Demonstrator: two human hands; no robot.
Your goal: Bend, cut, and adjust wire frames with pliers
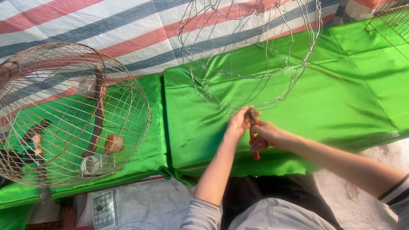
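Unfinished wire cage frame (251, 55) stands on green-clothed desk (349, 98). Left hand (239, 121) pinches its lower rim wire; right hand (266, 136) grips red-handled pliers (254, 138). Frame looks light, springy, easily bent; hold at rim.

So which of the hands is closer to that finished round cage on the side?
The left hand. It is the nearer of the two to the round cage. The right hand, holding red-handled pliers, is farther away.

Glossy green satin-like cloth (349, 85) covers the work surface beneath a bare, thin silvery wire frame (251, 55); red plastic-handled pliers (254, 136) and a finished coppery metal-wire cage (64, 115) lie nearby.
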